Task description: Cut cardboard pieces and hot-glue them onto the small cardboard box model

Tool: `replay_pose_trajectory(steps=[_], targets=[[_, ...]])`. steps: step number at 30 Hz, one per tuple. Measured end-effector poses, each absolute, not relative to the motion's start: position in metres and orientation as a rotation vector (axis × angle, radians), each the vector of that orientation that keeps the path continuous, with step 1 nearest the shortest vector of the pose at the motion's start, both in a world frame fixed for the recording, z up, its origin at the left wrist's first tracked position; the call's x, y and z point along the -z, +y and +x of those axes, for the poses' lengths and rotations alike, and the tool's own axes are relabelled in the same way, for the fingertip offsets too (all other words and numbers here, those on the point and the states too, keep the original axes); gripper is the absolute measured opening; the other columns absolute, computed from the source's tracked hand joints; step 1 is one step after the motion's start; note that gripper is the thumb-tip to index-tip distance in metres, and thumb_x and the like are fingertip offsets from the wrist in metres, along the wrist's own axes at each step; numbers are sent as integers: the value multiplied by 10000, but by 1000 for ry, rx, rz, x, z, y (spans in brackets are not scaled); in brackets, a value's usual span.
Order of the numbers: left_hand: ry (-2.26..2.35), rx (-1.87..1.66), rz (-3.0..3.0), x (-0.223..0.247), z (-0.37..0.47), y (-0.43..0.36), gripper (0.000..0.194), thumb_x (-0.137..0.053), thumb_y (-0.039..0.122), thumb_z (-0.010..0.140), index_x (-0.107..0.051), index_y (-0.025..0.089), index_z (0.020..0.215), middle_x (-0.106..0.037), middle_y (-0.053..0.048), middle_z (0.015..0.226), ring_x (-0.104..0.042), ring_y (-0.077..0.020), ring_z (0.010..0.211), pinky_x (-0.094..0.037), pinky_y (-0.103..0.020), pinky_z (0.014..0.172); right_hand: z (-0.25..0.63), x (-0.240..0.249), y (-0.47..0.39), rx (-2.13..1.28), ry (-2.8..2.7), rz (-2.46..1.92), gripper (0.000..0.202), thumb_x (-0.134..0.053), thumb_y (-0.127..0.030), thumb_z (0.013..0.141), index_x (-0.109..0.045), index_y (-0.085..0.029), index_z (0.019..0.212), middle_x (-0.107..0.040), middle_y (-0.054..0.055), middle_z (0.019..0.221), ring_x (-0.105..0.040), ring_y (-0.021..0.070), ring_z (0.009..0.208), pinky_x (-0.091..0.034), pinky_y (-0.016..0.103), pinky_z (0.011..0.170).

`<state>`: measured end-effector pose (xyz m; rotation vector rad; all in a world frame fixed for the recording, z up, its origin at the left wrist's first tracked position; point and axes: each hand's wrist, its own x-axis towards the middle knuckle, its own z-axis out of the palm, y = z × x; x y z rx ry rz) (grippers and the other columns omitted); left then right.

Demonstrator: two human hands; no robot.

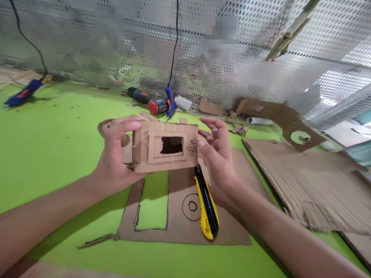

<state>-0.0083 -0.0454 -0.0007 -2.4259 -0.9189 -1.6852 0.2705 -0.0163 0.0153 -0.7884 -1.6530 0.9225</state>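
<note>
A cardboard box shaped like a camera (140, 154) is held up in the middle, with a framed rectangular opening and small diamond pieces at its right. My left hand (116, 154) grips its left end, fingers on top and thumb side beneath. Beside its right end is my right hand (217, 150), fingers apart and curved, the thumb tip close to the box edge; whether it touches is unclear. Below lies a cardboard sheet (179, 231) with a cut-out rectangle and drawn circles. A yellow and black utility knife (207, 208) rests on that sheet.
Behind the box are a drill (158, 105), a blue glue gun (171, 102) and a white roll (183, 103). Another glue gun (24, 94) lies far left. Large cardboard sheets (313, 181) cover the right of the green table (72, 208). A perforated metal screen (139, 42) stands behind.
</note>
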Motion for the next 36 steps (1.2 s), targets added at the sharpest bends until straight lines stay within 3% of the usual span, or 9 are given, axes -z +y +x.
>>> replay_pose_trajectory(steps=[3,7,13,25,36], targets=[[-876,1702,-2389,0,-7,-47,1240,-1075,434,566,-388,346,1594,-541,-132,1471,-579,-344,1349,-581,-560,1017,269,-28,-13,-1341,-1498,-786,585,-697,-365,916,-440,-418,1440,-563,49,1572,-651,274,1299,-590,519,1050],[-874,1690,-2368,0,-8,-46,1259,-1070,501,550,-373,384,1592,-547,-105,1480,-591,-332,1322,-600,-559,982,268,-36,-11,-1520,-1454,-730,704,-752,-317,829,-433,-417,1448,-588,46,1544,-667,278,1277,-587,535,1070],[-841,1680,-2359,1,-9,-43,1267,-1067,539,540,-362,396,1583,-550,-88,1476,-611,-312,1302,-635,-499,910,266,-28,-11,-1470,-1474,-693,750,-808,-277,793,-457,-386,1447,-572,59,1556,-623,284,1347,-495,548,1199],[-768,1677,-2324,4,-8,-40,1254,-1089,447,536,-366,380,1559,-575,-82,1457,-651,-273,1248,-674,-430,831,261,-30,-21,-1338,-1580,-794,693,-740,-242,817,-448,-396,1427,-527,51,1584,-659,250,1232,-560,466,1084],[-681,1687,-2327,2,-7,-39,1335,-1102,445,489,-366,367,1600,-576,-81,1484,-639,-278,1287,-670,-453,870,258,-25,-27,-1306,-1560,-769,587,-673,-206,889,-489,-390,1415,-520,31,1613,-610,264,1350,-560,492,1103]])
